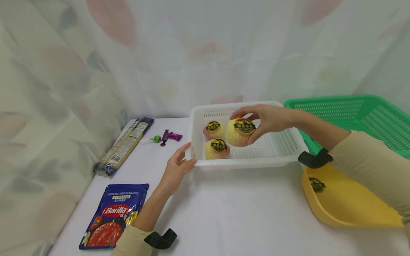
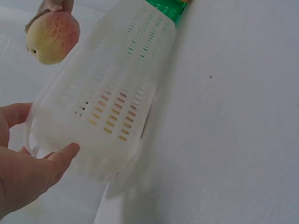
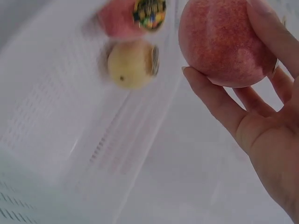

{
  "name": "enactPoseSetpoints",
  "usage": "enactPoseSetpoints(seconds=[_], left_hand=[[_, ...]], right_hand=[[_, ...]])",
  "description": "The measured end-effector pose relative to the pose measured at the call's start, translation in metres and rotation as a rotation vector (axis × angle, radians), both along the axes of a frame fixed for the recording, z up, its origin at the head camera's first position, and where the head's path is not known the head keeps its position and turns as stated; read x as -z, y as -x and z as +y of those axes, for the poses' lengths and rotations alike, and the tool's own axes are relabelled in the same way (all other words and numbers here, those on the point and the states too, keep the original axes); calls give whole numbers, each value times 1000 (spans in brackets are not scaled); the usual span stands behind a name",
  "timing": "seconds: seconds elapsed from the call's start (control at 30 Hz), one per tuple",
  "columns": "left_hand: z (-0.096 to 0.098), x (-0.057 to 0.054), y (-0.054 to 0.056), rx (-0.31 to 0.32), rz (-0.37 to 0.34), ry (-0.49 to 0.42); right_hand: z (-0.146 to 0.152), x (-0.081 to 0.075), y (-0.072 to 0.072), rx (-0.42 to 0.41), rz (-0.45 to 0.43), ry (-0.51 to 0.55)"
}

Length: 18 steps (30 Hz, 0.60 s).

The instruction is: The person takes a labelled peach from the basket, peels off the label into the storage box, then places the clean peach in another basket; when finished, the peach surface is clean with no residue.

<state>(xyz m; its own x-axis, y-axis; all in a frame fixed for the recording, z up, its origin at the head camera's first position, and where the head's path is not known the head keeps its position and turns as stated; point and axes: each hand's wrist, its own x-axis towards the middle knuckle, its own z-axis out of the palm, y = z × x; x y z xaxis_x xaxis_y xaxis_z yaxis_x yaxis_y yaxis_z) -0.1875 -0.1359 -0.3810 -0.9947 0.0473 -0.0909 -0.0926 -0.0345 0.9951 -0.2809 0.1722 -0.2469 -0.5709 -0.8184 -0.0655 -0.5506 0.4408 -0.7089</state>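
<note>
My right hand (image 1: 267,119) holds a yellow and pink peach (image 1: 238,134) with a black label above the white plastic basket (image 1: 266,163). In the right wrist view this peach (image 3: 224,42) shows its red side, with thumb and fingers around it. Two more labelled peaches lie at the basket's left end, one peach (image 1: 214,131) behind the other peach (image 1: 216,151). At the basket's left front corner, my left hand (image 1: 176,169) grips the rim. The left wrist view shows that hand (image 2: 32,168) with thumb and fingers on either side of the basket's edge (image 2: 84,135).
A green basket (image 1: 333,105) stands at the right, behind a yellow scoop-shaped container (image 1: 349,202) with a black label inside. On the left lie a long noodle packet (image 1: 125,147), a green lollipop (image 1: 156,139), purple wrapped candies (image 1: 174,136) and a blue Barilla sauce pouch (image 1: 112,217).
</note>
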Motion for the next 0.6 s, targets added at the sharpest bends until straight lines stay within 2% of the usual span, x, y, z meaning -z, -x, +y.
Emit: enactPoseSetpoints(seconds=[0.17, 0.37, 0.53, 0.6], left_hand=[[1, -2, 0, -5, -17, -8], [1, -2, 0, -4, -8, -9], [1, -2, 1, 1, -2, -23], [0, -3, 1, 1, -3, -28]], right_hand=[[5, 14, -37, -96, -82, 88], [7, 32, -76, -119, -76, 83], [1, 51, -99, -138, -109, 76], [-2, 62, -105, -152, -83, 67]])
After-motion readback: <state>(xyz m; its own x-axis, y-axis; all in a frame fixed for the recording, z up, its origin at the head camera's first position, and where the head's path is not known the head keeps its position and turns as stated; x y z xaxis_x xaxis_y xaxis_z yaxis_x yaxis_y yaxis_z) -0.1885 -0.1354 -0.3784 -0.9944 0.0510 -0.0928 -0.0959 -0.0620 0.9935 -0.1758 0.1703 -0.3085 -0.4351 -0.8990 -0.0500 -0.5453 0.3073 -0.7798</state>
